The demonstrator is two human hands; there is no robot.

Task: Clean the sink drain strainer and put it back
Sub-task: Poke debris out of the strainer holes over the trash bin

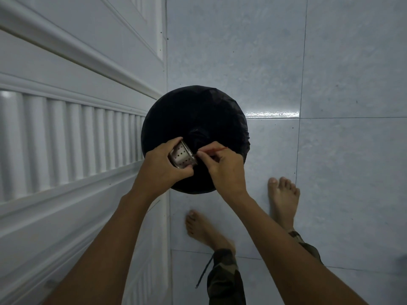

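A metal sink drain strainer [182, 157], a small perforated cup, lies on its side in my left hand [164, 165], which grips it from the left. Both are held over a round bin lined with a black bag [198, 115]. My right hand [222, 167] pinches a thin reddish stick [217, 150] whose near end touches the strainer's open rim. The inside of the strainer is hidden from view.
A white panelled door with louvred slats [72, 139] runs along the left, right beside the bin. Pale blue floor tiles [330, 84] spread to the right. My two bare feet [284, 199] stand on the tiles just behind the bin.
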